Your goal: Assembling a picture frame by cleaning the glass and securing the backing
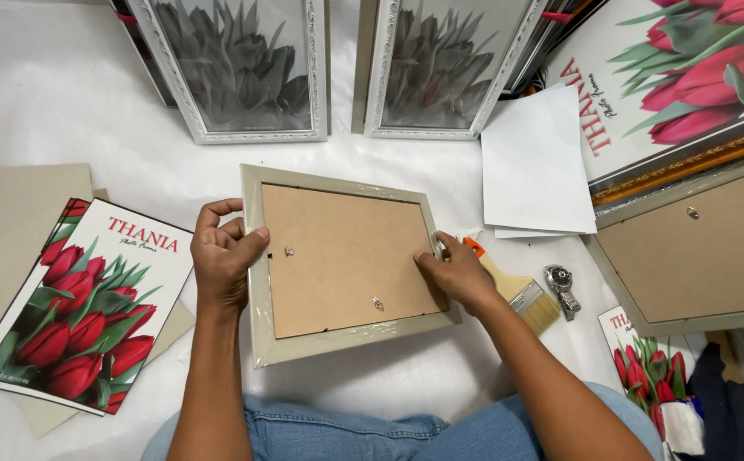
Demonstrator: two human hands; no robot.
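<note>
A pale picture frame [342,260] lies face down on the white surface [73,94] above the person's lap – left hand [223,256] curled around its left edge, right hand [457,273] pinching its right edge, beside a paintbrush [521,294]

A paintbrush [521,290], wristwatch [562,288], white paper sheets [534,162] and tulip prints [82,307] lie around.

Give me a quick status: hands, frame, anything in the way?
Both hands grip the face-down picture frame by its side edges. Paintbrush lies beside the right hand, not blocking.
</note>
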